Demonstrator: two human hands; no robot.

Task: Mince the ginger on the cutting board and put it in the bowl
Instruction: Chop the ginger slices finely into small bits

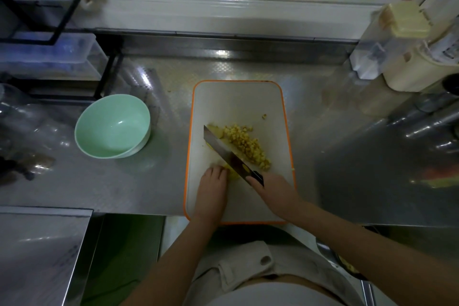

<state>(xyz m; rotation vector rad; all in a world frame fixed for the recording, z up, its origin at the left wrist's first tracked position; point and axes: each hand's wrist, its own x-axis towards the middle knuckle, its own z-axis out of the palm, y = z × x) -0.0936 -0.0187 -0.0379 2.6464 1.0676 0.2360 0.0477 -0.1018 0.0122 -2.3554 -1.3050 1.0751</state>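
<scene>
With your right hand [275,190] clenched on the knife [227,154], keep your left hand's [214,182] fingers [218,171] curled, pinning the uncut ginger [229,172] clear of the blade.

Ginger part-minced on cutting board; bowl holds none.

The cutting board [238,104] is a white rectangle with an orange rim, lying flat on the steel surface [323,131], its near end at the front edge. A heap of small yellow ginger cubes [248,144] runs diagonally across the board's middle, with one stray bit beyond it. Uncut pale ginger pieces [232,171] lie to the heap's left, partly hidden under my blade and my left fingers. The bowl [113,125] is mint green with a white outside, upright on the surface well left of the board, nothing visible inside it.
</scene>
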